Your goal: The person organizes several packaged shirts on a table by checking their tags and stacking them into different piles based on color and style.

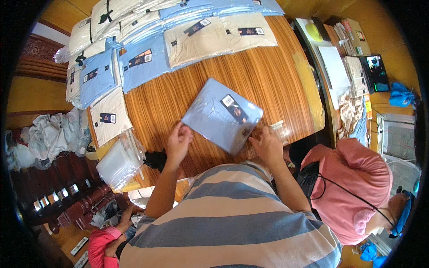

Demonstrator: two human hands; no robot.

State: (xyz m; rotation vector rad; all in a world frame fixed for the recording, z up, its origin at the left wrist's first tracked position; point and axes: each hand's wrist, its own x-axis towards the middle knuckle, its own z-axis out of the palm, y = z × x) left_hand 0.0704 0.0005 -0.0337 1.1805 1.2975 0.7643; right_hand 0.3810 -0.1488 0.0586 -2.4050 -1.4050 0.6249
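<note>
A folded light-blue shirt in a clear plastic bag (208, 109), with a dark hang tag, is turned cornerwise over the middle of the wooden table. At its left corner, the curled fingers of my left hand (179, 140) pinch the bag. My right hand (269, 144) grips the lower right edge between thumb and fingers. Beyond it lie more bagged shirts: a cream one (192, 42) and a blue one (145, 62), both tagged. Another cream packet (109, 115) rests by the table's left edge.
Stacked bagged shirts (134, 20) line the far side. Clear plastic bags (119, 163) lie at the near left corner. A person in a pink top (348, 187) sits close on my right; another in red (105, 245) is behind left. A side table (333, 67) carries papers and a screen.
</note>
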